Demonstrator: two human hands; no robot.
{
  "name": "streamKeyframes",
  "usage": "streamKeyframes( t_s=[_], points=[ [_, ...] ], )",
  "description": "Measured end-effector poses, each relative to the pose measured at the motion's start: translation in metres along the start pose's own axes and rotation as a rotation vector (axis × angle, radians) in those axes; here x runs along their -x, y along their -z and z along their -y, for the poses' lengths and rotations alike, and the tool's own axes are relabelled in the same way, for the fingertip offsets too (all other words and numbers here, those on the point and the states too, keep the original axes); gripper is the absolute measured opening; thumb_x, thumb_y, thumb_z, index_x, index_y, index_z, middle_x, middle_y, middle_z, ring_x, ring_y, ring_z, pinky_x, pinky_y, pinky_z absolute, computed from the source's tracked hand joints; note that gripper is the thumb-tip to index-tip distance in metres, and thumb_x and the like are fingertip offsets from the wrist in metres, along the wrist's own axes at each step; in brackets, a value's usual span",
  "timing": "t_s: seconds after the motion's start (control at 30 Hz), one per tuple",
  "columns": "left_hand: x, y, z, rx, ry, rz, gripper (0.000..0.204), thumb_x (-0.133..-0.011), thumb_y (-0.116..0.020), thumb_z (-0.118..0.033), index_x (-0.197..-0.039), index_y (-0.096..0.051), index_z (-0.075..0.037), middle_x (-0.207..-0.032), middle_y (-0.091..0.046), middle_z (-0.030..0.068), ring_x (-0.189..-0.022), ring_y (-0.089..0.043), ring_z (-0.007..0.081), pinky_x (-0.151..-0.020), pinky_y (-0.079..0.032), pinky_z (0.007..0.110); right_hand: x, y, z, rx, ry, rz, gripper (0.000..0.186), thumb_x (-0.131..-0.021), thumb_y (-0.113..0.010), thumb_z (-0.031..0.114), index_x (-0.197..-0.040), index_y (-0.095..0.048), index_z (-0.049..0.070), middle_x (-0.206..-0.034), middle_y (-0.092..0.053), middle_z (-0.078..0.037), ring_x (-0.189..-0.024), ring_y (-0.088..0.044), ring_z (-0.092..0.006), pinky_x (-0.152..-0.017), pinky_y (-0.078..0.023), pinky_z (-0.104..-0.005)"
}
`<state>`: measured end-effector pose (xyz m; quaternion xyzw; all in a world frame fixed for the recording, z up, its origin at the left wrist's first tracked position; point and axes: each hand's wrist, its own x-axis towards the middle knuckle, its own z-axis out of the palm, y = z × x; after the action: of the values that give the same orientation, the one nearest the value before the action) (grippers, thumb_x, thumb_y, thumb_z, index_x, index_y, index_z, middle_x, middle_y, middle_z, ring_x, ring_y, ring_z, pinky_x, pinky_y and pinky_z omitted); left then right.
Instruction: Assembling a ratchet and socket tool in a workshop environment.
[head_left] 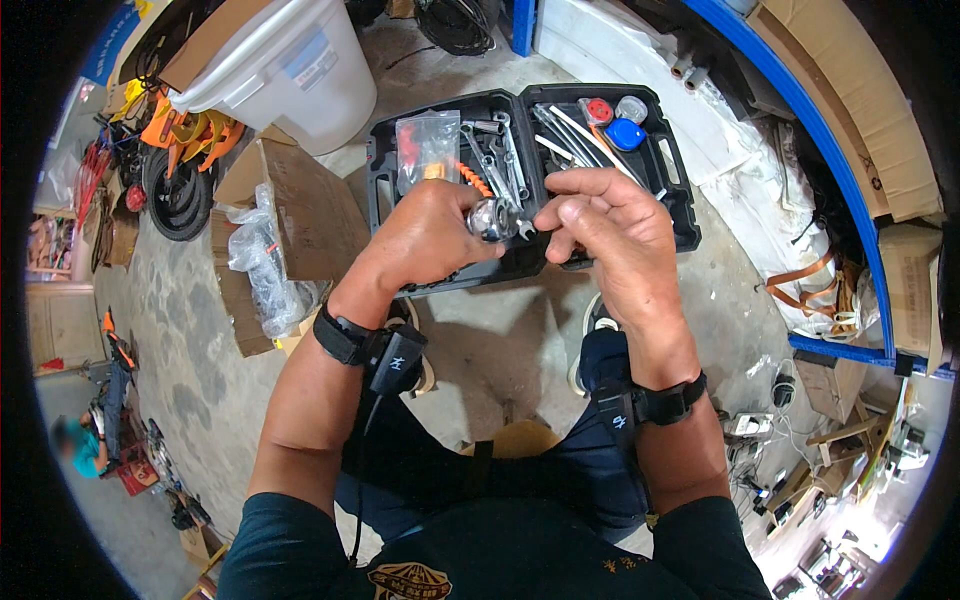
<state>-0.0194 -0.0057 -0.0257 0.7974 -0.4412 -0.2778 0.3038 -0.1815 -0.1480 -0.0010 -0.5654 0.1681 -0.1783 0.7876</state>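
Closed around a chrome ratchet wrench (pixel 491 219), my left hand (pixel 428 232) hangs over the near side of an opened black tool case (pixel 388 130). Its round, shiny head sticks out past my thumb side. My right hand (pixel 625 235) hovers just right of it, fingers half bent and apart, with nothing visible in them. Below the hands, the case's left half holds several combination wrenches (pixel 515 165), an orange spiral piece (pixel 472 178) and a clear plastic bag (pixel 428 145) with red and orange items. In the right half lie metal rods (pixel 590 140) and a blue round item (pixel 626 134).
A cardboard box (pixel 310 215) with plastic-wrapped contents stands left of the case, a white bin (pixel 300 80) behind it. White sheeting (pixel 740 170) and a blue frame (pixel 850 170) flank the right. Another person (pixel 85 445) is far left. Cables and small items litter the lower right.
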Motion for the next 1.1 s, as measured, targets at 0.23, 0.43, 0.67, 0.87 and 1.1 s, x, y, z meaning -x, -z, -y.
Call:
streamKeyframes(
  t_s=[0.23,0.43,0.67,0.87,1.1],
  points=[
    [0.008,0.007,-0.008,0.131,-0.105,-0.01,0.023,-0.063,-0.078,-0.004,-0.078,-0.064,0.004,-0.061,-0.054,0.0137,-0.059,-0.045,0.0111,-0.058,-0.044,0.031,-0.003,0.001,-0.009,0.214,0.05,-0.014,0.026,-0.091,-0.063,0.006,-0.116,-0.06,-0.001,-0.093,-0.07,-0.009,-0.084,-0.063,-0.0098,-0.073,-0.051,-0.0245],
    [0.008,0.008,0.001,0.185,-0.082,-0.059,0.019,-0.063,-0.077,-0.002,-0.078,-0.064,0.003,-0.061,-0.055,0.0063,-0.064,-0.046,0.0059,-0.057,-0.043,0.028,0.0,-0.007,-0.025,0.639,0.084,0.315,0.04,-0.089,-0.068,0.023,-0.119,-0.056,0.001,-0.099,-0.068,-0.018,-0.089,-0.067,-0.0265,-0.08,-0.051,-0.0384],
    [0.006,0.013,0.008,0.527,-0.052,-0.092,0.029,-0.062,-0.081,-0.003,-0.087,-0.066,0.002,-0.077,-0.061,-0.0018,-0.073,-0.051,0.0056,-0.064,-0.046,0.026,-0.003,-0.022,-0.029,0.332,-0.105,0.216,0.022,-0.094,-0.062,0.019,-0.104,-0.054,0.0,-0.078,-0.054,-0.003,-0.073,-0.052,-0.0102,-0.065,-0.046,-0.0292],
    [0.004,0.019,0.004,0.911,-0.163,-0.157,0.049,-0.073,-0.079,0.004,-0.117,-0.058,0.0,-0.105,-0.065,0.0043,-0.095,-0.061,0.0133,-0.084,-0.049,0.029,-0.012,-0.017,-0.026,0.057,-0.275,0.086,0.025,-0.101,-0.051,0.027,-0.112,-0.053,0.005,-0.077,-0.055,-0.001,-0.058,-0.042,-0.0063,-0.051,-0.035,-0.022],
    [-0.008,0.012,0.006,0.991,-0.169,-0.147,0.038,-0.08,-0.077,0.001,-0.113,-0.06,0.002,-0.102,-0.065,0.0055,-0.091,-0.06,0.0093,-0.077,-0.051,0.024,-0.014,-0.016,-0.029,-0.13,-0.296,0.031,0.048,-0.102,-0.047,0.041,-0.133,-0.042,0.004,-0.078,-0.06,-0.006,-0.053,-0.047,-0.0087,-0.048,-0.037,-0.0225]
  ],
)
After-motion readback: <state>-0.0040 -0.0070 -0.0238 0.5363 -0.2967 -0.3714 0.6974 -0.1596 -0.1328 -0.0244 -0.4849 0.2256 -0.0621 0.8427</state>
